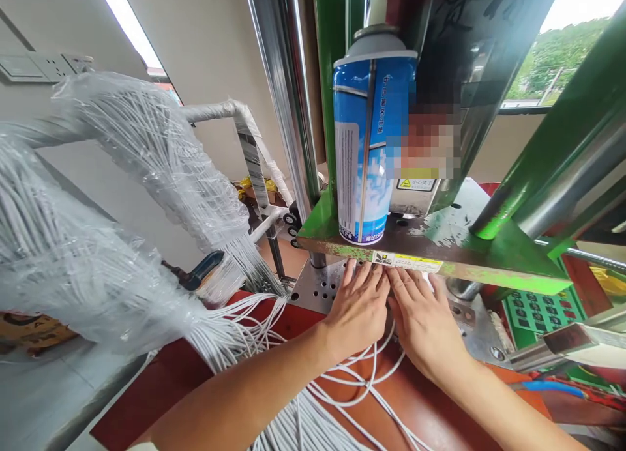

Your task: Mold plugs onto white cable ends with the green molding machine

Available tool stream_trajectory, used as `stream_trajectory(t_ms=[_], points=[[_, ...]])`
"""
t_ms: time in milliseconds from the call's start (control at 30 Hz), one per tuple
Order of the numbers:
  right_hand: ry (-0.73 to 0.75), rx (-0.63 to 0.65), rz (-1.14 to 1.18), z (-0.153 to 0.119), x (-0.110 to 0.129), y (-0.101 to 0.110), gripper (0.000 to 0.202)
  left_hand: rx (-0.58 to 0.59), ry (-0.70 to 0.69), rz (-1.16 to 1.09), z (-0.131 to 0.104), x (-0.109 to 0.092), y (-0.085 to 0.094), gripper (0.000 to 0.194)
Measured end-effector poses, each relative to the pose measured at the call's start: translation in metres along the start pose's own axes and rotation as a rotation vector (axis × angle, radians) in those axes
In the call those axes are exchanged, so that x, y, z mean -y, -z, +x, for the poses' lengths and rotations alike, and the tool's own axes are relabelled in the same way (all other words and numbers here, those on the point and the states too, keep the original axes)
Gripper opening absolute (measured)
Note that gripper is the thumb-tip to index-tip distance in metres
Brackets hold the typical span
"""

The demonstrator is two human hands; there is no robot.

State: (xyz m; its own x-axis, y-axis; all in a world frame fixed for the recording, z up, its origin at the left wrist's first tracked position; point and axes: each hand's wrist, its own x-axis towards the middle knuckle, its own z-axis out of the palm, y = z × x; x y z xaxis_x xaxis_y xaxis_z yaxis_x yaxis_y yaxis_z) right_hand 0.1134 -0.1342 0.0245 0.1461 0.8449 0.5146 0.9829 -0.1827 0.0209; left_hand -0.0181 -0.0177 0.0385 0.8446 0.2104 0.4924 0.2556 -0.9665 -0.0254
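My left hand (359, 311) and my right hand (424, 317) lie side by side, palms down, at the front of a steel mould plate (310, 287) with holes. Their fingers stretch forward beneath the green press plate (493, 272), and the foremost fingertips are partly hidden by its edge. Thin white cables (372, 366) loop out from below both hands across a red-brown table (420, 408). Whether the fingers press on cable ends cannot be seen.
On the press plate stands a blue spray can (352, 158). Shiny press columns (288, 79) rise behind. Plastic-wrapped cable bundles (161, 138) hang over a wrapped rack (210, 112) at left, near a blue-handled clamp (200, 268). A green button panel (542, 307) is at right.
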Motion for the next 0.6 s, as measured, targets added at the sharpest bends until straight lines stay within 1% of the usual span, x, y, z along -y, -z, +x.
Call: stream_trajectory(t_ms=[67,100,200,233,333,400,467,500,533,567,600], points=[[-0.008,0.007,-0.086,0.002,0.01,-0.001,0.052,0.007,0.026,0.012,0.002,-0.002,-0.004,0.047],[-0.02,0.026,-0.11,0.005,0.012,-0.001,0.05,0.009,0.033,0.012,0.004,-0.002,-0.007,0.046],[-0.088,0.108,-0.136,0.019,0.013,-0.005,0.035,0.009,0.036,0.019,0.011,0.002,-0.017,0.036],[-0.112,0.118,-0.133,0.021,0.013,-0.007,0.032,0.004,0.029,0.027,0.012,0.003,-0.021,0.034],[-0.154,0.075,-0.089,0.026,0.013,-0.013,0.029,-0.03,0.005,0.036,0.017,0.006,-0.03,0.035],[-0.157,0.039,-0.055,0.028,0.013,-0.013,0.03,-0.04,0.007,0.003,0.021,0.006,-0.031,0.039],[-0.157,0.018,-0.041,0.026,0.01,-0.006,0.033,-0.031,0.037,-0.06,0.022,0.009,-0.024,0.042],[-0.156,0.003,-0.038,0.022,0.008,0.001,0.036,-0.028,0.057,-0.097,0.02,0.011,-0.017,0.044],[-0.149,-0.02,-0.026,0.012,0.005,0.008,0.041,-0.027,0.072,-0.136,0.013,0.014,-0.008,0.046],[-0.137,-0.042,0.0,-0.003,0.002,0.017,0.045,-0.027,0.077,-0.177,0.002,0.017,0.002,0.05],[-0.117,-0.066,0.034,-0.024,-0.001,0.025,0.051,-0.021,0.072,-0.218,-0.015,0.021,0.015,0.055]])
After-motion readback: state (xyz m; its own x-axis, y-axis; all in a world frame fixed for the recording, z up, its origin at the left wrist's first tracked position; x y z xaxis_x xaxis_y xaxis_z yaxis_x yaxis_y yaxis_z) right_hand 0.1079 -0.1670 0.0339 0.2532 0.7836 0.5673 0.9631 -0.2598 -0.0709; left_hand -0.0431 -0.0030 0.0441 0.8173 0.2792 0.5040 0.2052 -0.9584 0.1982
